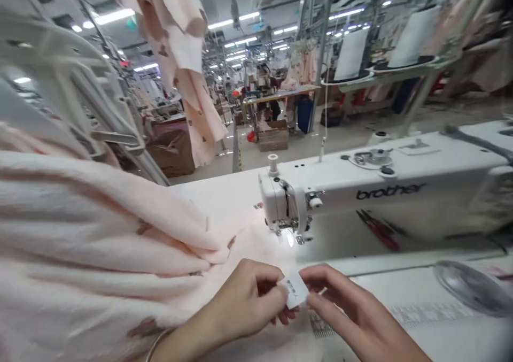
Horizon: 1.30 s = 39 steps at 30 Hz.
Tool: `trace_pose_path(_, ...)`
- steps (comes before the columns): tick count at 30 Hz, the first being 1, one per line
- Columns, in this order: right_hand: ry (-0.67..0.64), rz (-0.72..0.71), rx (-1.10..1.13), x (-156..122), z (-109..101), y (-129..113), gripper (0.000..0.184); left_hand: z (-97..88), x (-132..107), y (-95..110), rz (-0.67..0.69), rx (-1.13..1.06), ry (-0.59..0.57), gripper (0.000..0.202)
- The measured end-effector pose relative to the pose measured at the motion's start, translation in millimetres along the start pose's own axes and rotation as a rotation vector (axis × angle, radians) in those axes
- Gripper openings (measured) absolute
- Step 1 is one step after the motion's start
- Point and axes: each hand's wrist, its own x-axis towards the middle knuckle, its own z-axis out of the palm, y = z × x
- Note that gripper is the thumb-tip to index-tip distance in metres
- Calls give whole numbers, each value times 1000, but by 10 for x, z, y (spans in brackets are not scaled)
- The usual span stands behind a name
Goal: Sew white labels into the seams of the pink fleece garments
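Observation:
A small white label (pixel 295 290) with dark print is held up just in front of the sewing machine's needle area. My left hand (pixel 250 295) pinches its left side between thumb and forefinger, with the other fingers curled below. At the label's right edge is my right hand (pixel 344 303), its thumb and forefinger closed on the corner. Pale pink plush fabric (pixel 100 233) with brown motifs lies under my left hand and stretches back to the needle. The white sewing machine (pixel 340 172) has its needle light on.
Red-handled tools (pixel 379 229) lie on the machine bed under its arm. A clear round dish (pixel 473 287) sits at the right, near a printed ruler scale (pixel 436 311). Pink fabric (pixel 180 46) hangs ahead. Thread cones (pixel 351 54) stand behind the machine.

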Motion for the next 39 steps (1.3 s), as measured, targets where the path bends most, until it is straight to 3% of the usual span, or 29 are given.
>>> trace_pose_path(2,-52,107,78,108,4,-117,27,30,11,-37,19,43,-14,27)
trace_pose_path(5,-19,168,131,193,53,-101,32,1,47,-53,31,74,75,21)
trace_pose_path(8,1,192,170,195,76,-38,29,-15,88,-77,6,-87,160,23)
trace_pose_path(12,11,208,204,186,68,-36,27,-1,147,-125,-46,-280,162,28)
trace_pose_path(19,13,237,213,223,66,-18,29,33,191,-211,-136,-362,155,31)
trace_pose_path(22,21,187,131,193,74,83,25,-24,184,-178,-131,-295,189,30)
trace_pose_path(24,104,96,-30,138,116,205,18,-120,214,-134,-71,-124,293,26)
trace_pose_path(27,263,-217,-373,30,244,450,16,-296,364,-147,-2,265,462,18)
trace_pose_path(30,272,-448,-665,-49,382,679,27,-416,571,-327,-45,453,467,14)
trace_pose_path(34,244,-466,-729,-46,456,806,26,-427,666,-499,-99,452,413,15)
trace_pose_path(39,309,-374,-566,70,427,753,13,-254,588,-275,-127,411,310,15)
